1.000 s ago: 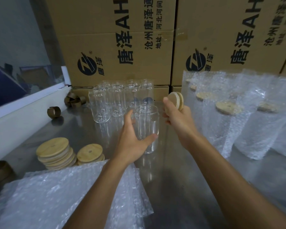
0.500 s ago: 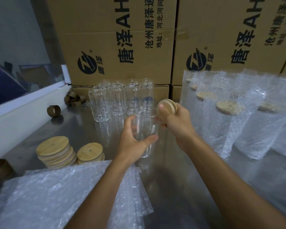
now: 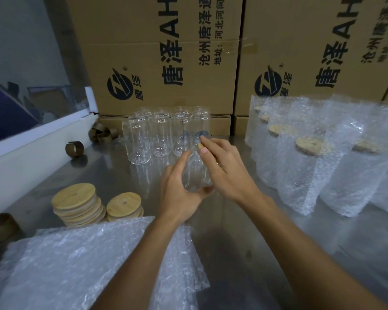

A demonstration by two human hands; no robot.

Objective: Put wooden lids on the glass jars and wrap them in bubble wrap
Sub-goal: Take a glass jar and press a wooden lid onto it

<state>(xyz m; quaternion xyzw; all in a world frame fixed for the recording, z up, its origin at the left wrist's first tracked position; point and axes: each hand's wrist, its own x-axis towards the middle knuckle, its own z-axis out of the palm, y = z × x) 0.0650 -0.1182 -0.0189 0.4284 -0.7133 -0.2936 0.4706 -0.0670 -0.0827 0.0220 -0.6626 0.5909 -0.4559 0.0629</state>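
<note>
My left hand (image 3: 177, 191) grips a clear glass jar (image 3: 196, 175) that stands on the steel table in the middle. My right hand (image 3: 224, 166) lies over the jar's mouth and holds a wooden lid (image 3: 201, 147) down on it; only a sliver of the lid shows under the fingers. Behind them stands a cluster of several bare glass jars (image 3: 157, 135). Two stacks of wooden lids (image 3: 76, 203) sit at the left. A pile of bubble wrap sheets (image 3: 81, 262) lies in front under my left forearm.
Several jars wrapped in bubble wrap (image 3: 311, 157) stand at the right. Large cardboard boxes (image 3: 161, 52) wall off the back. Brown tape rolls (image 3: 75, 148) lie at the left by a white ledge (image 3: 31, 148). The steel table (image 3: 244, 242) shows bare in front right.
My right hand brought the wooden lid down from beside the jar onto its mouth and now covers it. My left hand kept its grip on the jar.
</note>
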